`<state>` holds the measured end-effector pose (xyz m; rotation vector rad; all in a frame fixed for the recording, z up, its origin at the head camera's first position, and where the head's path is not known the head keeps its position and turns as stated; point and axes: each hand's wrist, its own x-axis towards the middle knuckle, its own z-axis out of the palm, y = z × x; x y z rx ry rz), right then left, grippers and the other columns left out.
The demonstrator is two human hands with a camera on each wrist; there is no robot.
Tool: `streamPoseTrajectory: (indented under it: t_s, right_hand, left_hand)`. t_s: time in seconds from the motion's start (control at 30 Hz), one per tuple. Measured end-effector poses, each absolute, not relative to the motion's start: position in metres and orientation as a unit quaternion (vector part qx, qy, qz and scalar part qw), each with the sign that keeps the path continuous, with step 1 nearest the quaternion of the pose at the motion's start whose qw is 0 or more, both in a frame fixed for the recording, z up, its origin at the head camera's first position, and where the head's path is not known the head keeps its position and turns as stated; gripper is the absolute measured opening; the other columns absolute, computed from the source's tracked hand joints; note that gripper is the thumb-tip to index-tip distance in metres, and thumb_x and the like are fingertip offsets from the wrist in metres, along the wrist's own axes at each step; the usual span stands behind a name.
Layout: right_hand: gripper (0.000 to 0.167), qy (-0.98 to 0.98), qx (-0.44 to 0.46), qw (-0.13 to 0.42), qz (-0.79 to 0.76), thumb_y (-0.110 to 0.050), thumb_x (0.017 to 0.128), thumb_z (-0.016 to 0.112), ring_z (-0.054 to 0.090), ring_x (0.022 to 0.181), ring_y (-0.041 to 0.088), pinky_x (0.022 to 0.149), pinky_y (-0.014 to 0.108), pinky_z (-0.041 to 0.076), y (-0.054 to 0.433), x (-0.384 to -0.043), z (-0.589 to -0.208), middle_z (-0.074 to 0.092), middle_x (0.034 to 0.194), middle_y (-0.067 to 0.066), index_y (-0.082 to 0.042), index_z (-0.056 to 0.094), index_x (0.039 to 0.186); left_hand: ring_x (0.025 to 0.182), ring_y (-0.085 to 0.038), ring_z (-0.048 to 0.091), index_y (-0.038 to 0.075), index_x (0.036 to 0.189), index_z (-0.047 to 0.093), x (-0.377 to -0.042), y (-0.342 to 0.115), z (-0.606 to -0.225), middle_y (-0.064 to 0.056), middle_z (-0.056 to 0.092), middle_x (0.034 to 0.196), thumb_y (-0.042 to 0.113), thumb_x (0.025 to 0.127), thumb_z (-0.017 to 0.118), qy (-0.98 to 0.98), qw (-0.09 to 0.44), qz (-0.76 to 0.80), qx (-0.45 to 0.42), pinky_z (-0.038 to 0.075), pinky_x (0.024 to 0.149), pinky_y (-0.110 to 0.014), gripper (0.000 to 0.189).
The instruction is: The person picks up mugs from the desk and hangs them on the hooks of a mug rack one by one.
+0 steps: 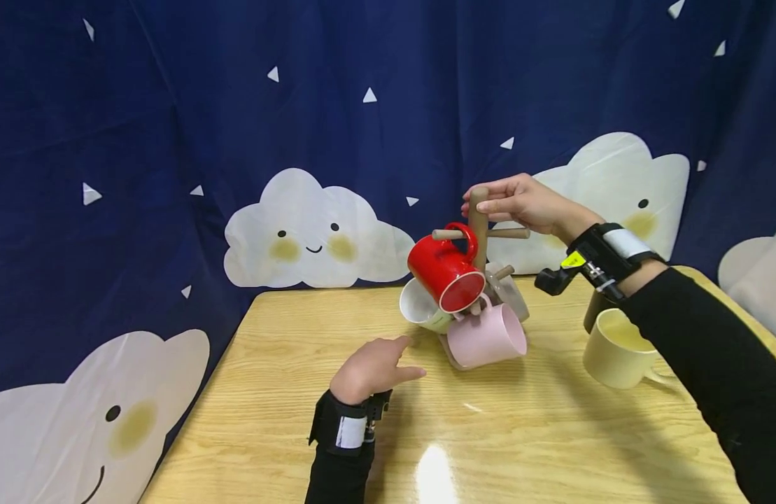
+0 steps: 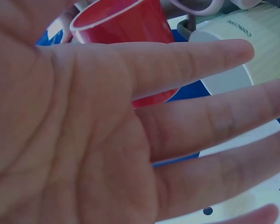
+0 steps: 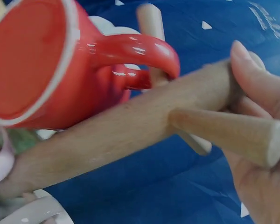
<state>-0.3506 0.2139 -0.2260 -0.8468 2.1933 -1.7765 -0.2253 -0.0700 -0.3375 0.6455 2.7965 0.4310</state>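
A wooden mug tree [image 1: 479,234] stands at the table's far side, its post pinched near the top by my right hand [image 1: 527,203]. From one upper peg a red mug [image 1: 436,269] hangs by its handle. Lower on the tree are a pink mug [image 1: 482,341], a white mug [image 1: 416,305] and a pale grey mug [image 1: 512,297], partly hidden. My left hand [image 1: 370,369] hovers left of the pink mug, holding nothing. In the left wrist view its fingers [image 2: 191,65] are straight and spread, with the lettered white mug [image 2: 259,44] beyond them.
On the right of the wooden table [image 1: 280,399] a cream mug [image 1: 614,358] stands behind my right forearm. A dark mug [image 1: 594,308], mostly hidden, is just past it. A blue curtain [image 1: 362,140] with clouds hangs behind the table.
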Motion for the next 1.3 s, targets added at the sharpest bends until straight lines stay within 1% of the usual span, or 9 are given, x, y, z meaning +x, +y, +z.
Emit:
streamPoseTrajectory:
  t_s: [0.2,0.37,0.5,0.63,0.7,0.83,1.0,1.17,1.3]
  right_hand:
    - [0.024,0.754,-0.220,0.049,-0.617,-0.010,0.087,0.061,0.065,0.094,0.006,0.086,0.026,0.050,0.207,-0.334,-0.228,0.070,0.096,-0.008,-0.011,0.066,0.111]
    - [0.037,0.778,-0.166,-0.008,-0.606,-0.014,0.087,0.063,0.062,0.093,0.000,0.097,0.040,0.042,0.197,-0.319,-0.230,0.068,0.091,-0.015,-0.003,0.058,0.122]
    - [0.041,0.777,-0.134,-0.050,-0.613,-0.011,0.087,0.062,0.063,0.087,-0.002,0.098,0.042,0.041,0.186,-0.310,-0.233,0.068,0.086,-0.016,0.005,0.054,0.124]
    - [0.039,0.793,-0.088,-0.109,-0.593,-0.015,0.085,0.066,0.060,0.078,-0.005,0.094,0.033,0.047,0.174,-0.300,-0.235,0.068,0.085,-0.013,0.002,0.059,0.120]
    - [0.038,0.808,-0.063,-0.144,-0.568,-0.018,0.083,0.068,0.058,0.076,-0.006,0.085,0.022,0.051,0.168,-0.295,-0.236,0.071,0.090,-0.006,-0.002,0.062,0.117]
    - [0.035,0.827,-0.037,-0.203,-0.523,-0.022,0.082,0.069,0.055,0.075,-0.004,0.066,0.010,0.045,0.158,-0.288,-0.237,0.069,0.102,0.010,-0.007,0.066,0.114]
    - [0.037,0.826,-0.028,-0.238,-0.510,-0.025,0.081,0.070,0.057,0.079,-0.005,0.068,0.009,0.046,0.151,-0.284,-0.240,0.068,0.105,0.012,-0.008,0.066,0.114]
    - [0.033,0.819,-0.022,-0.267,-0.507,-0.024,0.081,0.071,0.057,0.075,-0.006,0.065,0.007,0.045,0.148,-0.284,-0.245,0.069,0.100,0.013,-0.008,0.069,0.109]
    - [0.030,0.817,-0.017,-0.277,-0.506,-0.026,0.080,0.072,0.060,0.079,0.002,0.065,0.009,0.044,0.144,-0.284,-0.246,0.070,0.098,0.013,-0.009,0.070,0.105]
  left_hand:
    - [0.109,-0.023,0.059,0.008,0.128,0.051,-0.224,-0.066,-0.338,-0.008,0.062,0.121,0.040,0.085,0.062,0.958,0.117,0.142,0.220,0.047,0.092,-0.036,0.055]
    - [0.111,-0.023,0.058,0.008,0.129,0.050,-0.224,-0.066,-0.337,-0.008,0.060,0.123,0.040,0.085,0.062,0.958,0.116,0.141,0.220,0.046,0.094,-0.037,0.056]
    - [0.113,-0.024,0.057,0.008,0.131,0.049,-0.224,-0.065,-0.337,-0.009,0.058,0.126,0.040,0.085,0.061,0.958,0.118,0.140,0.221,0.045,0.096,-0.038,0.057]
    - [0.113,-0.024,0.056,0.007,0.130,0.050,-0.224,-0.065,-0.339,-0.010,0.059,0.125,0.040,0.085,0.062,0.958,0.118,0.138,0.223,0.044,0.096,-0.038,0.056]
    - [0.113,-0.024,0.057,0.007,0.130,0.050,-0.224,-0.065,-0.340,-0.010,0.059,0.125,0.039,0.085,0.062,0.957,0.117,0.137,0.227,0.045,0.096,-0.038,0.056]
    - [0.112,-0.024,0.057,0.006,0.129,0.050,-0.225,-0.064,-0.341,-0.010,0.060,0.124,0.039,0.085,0.062,0.956,0.111,0.137,0.235,0.045,0.095,-0.037,0.056]
    - [0.113,-0.024,0.057,0.006,0.129,0.050,-0.225,-0.065,-0.340,-0.010,0.060,0.124,0.039,0.085,0.062,0.955,0.110,0.139,0.239,0.045,0.095,-0.037,0.055]
    - [0.114,-0.024,0.056,0.006,0.129,0.050,-0.224,-0.065,-0.340,-0.009,0.059,0.125,0.039,0.085,0.062,0.953,0.113,0.144,0.240,0.045,0.096,-0.037,0.056]
    - [0.113,-0.025,0.057,0.006,0.129,0.050,-0.224,-0.068,-0.339,-0.009,0.060,0.124,0.039,0.085,0.062,0.955,0.110,0.144,0.237,0.045,0.095,-0.038,0.056]
